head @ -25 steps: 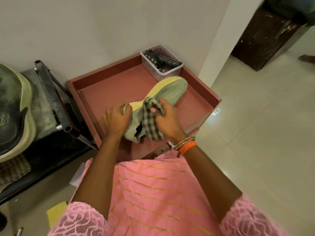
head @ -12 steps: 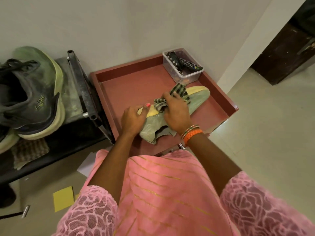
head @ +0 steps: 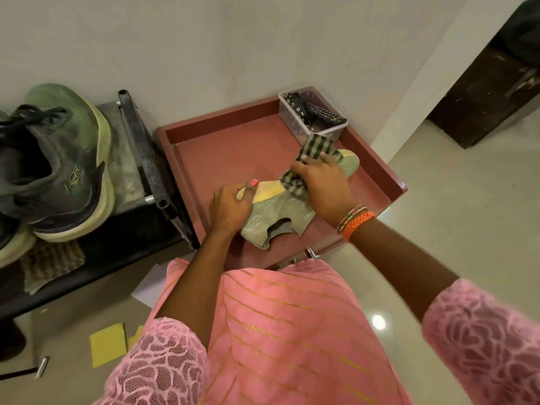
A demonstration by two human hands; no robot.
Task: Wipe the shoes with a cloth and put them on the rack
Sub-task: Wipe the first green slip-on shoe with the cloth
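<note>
A pale green shoe (head: 277, 214) with a yellow sole lies on its side in the reddish-brown tray table (head: 228, 153). My left hand (head: 229, 207) grips its heel end. My right hand (head: 321, 182) presses a green-and-black checked cloth (head: 317, 147) against the toe half of the shoe. On the dark metal rack (head: 137, 147) at the left sits a grey-green sneaker (head: 55, 162) with black laces. Part of another shoe shows at the left edge below it.
A clear plastic box (head: 309, 118) with remotes stands in the tray's far right corner against the wall. A folded rag (head: 49, 264) lies on the rack's lower shelf. Yellow paper (head: 108, 343) lies on the tiled floor. A dark wooden cabinet (head: 485, 95) stands at the right.
My right hand has slid the cloth along the shoe from the middle toward the toe. My left hand has kept hold of the heel. The camera has swung left, showing more of the rack.
</note>
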